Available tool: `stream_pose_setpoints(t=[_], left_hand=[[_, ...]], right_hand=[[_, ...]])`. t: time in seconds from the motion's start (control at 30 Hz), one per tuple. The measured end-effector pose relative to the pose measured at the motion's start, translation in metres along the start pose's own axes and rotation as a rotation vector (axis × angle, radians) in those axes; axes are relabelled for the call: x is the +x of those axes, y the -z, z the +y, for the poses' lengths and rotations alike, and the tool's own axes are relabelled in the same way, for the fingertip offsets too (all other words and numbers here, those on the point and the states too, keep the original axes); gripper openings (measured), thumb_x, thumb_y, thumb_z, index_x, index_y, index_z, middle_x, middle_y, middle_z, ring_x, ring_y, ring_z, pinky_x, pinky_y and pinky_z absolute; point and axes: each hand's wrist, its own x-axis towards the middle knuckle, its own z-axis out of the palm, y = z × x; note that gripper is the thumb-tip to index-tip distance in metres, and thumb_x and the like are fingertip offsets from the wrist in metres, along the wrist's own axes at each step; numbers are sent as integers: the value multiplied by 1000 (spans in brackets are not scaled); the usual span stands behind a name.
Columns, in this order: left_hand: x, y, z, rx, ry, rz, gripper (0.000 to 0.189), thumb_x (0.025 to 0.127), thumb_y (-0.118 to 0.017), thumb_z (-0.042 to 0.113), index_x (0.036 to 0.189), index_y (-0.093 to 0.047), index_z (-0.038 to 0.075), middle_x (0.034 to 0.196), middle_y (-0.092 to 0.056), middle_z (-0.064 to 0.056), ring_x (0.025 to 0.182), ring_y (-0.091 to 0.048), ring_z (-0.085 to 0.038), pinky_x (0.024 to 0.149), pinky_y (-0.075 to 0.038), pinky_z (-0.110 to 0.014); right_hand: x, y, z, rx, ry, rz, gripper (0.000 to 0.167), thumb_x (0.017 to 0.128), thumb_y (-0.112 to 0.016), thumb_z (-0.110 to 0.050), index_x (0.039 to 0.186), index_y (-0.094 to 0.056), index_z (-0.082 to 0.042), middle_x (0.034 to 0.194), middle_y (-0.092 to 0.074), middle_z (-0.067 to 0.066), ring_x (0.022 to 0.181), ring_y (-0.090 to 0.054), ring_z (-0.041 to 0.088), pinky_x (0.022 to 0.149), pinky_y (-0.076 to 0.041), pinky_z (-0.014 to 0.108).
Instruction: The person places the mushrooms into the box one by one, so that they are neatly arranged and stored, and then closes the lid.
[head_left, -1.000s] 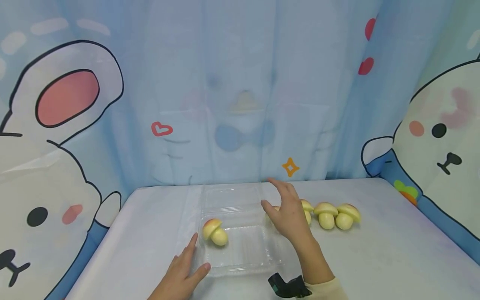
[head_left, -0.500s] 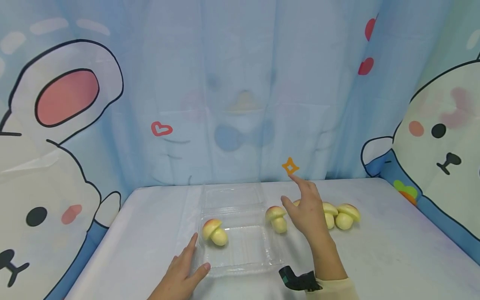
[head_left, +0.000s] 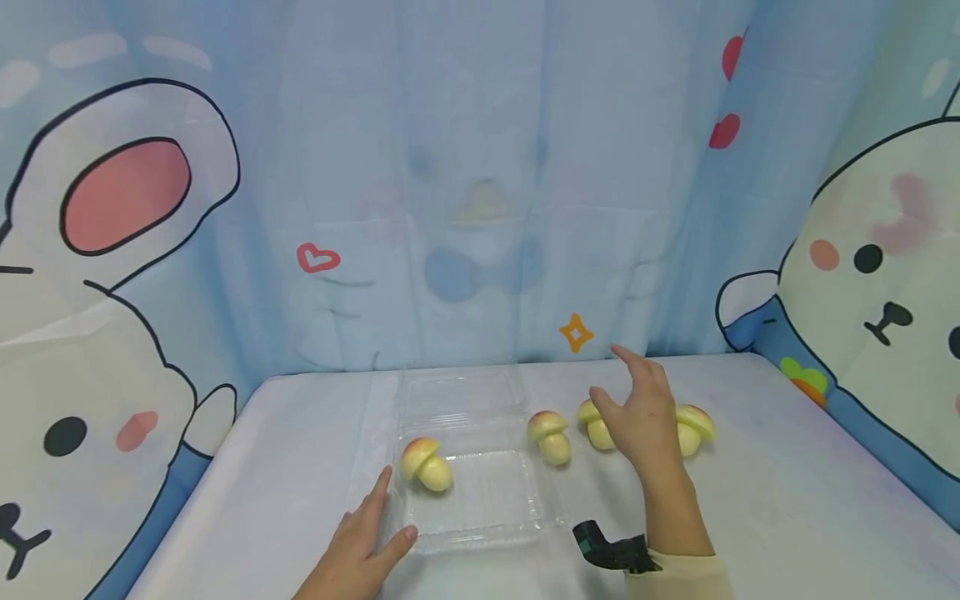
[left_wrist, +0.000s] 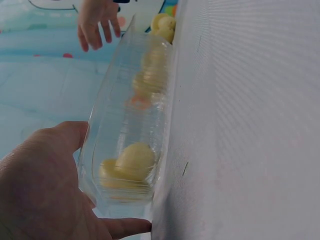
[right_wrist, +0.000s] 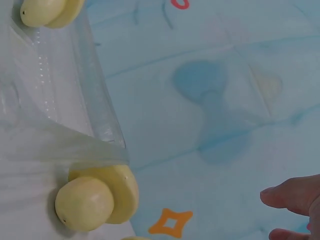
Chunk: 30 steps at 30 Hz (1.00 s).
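A clear plastic container (head_left: 480, 500) lies with its lid (head_left: 461, 392) folded back behind it. One yellow mushroom-shaped piece (head_left: 427, 465) with a reddish cap rests in its left part. My left hand (head_left: 360, 537) rests against the container's left side, fingers extended; in the left wrist view its fingers (left_wrist: 72, 134) touch the clear wall. My right hand (head_left: 645, 417), fingers spread and holding nothing, hovers over the row of similar pieces to the right. Of these, the nearest to the container (head_left: 551, 437), another (head_left: 592, 423) and the far right one (head_left: 693, 429) show; the hand hides part of the row.
A white cloth covers the table (head_left: 750, 517). Behind it hangs a blue curtain (head_left: 480, 108) printed with cartoon animals. A black wrist device (head_left: 611, 550) sits at my right cuff.
My right hand has moved to the right along the row, uncovering the pieces nearer the container and covering one further right. The left hand and the container keep their places.
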Motion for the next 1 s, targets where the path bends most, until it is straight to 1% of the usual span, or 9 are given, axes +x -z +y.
stream_pose_setpoints(t=[0.27, 0.4, 0.57, 0.77, 1.0], left_hand=[[-1, 0, 0, -3, -1, 5, 88, 101, -58, 56, 166, -19, 10, 159, -41, -29, 151, -34, -49, 117, -10, -79], [-1, 0, 0, 1, 0, 3, 88, 102, -57, 55, 166, -19, 10, 159, -41, -29, 151, -33, -49, 117, -9, -79], [0, 0, 1, 11, -21, 23, 85, 103, -56, 53, 166, -20, 9, 159, -42, -28, 151, -32, -49, 117, -10, -79], [-1, 0, 0, 24, -42, 41, 84, 103, -57, 51, 165, -22, 8, 157, -44, -28, 150, -34, -50, 117, -12, -79], [0, -2, -2, 38, -52, 55, 82, 103, -57, 51, 165, -23, 8, 156, -46, -27, 150, -35, -50, 116, -14, -79]], right_hand=[[5, 10, 8, -4, -105, 24, 67, 97, -66, -15, 158, -39, -8, 160, -32, 31, 148, -34, 51, 117, -32, 68], [6, 16, 13, 0, -142, 45, 68, 97, -66, -15, 159, -38, -7, 161, -30, 30, 149, -31, 51, 118, -31, 69], [7, 22, 20, -3, -169, 66, 67, 99, -64, -15, 159, -37, -7, 162, -30, 30, 150, -29, 52, 117, -31, 70], [10, 27, 31, -12, -250, 81, 67, 100, -61, -17, 161, -34, -7, 164, -25, 31, 151, -26, 53, 117, -30, 72], [12, 27, 42, -29, -339, 88, 68, 101, -60, -19, 162, -32, -7, 164, -23, 33, 150, -25, 55, 113, -34, 73]])
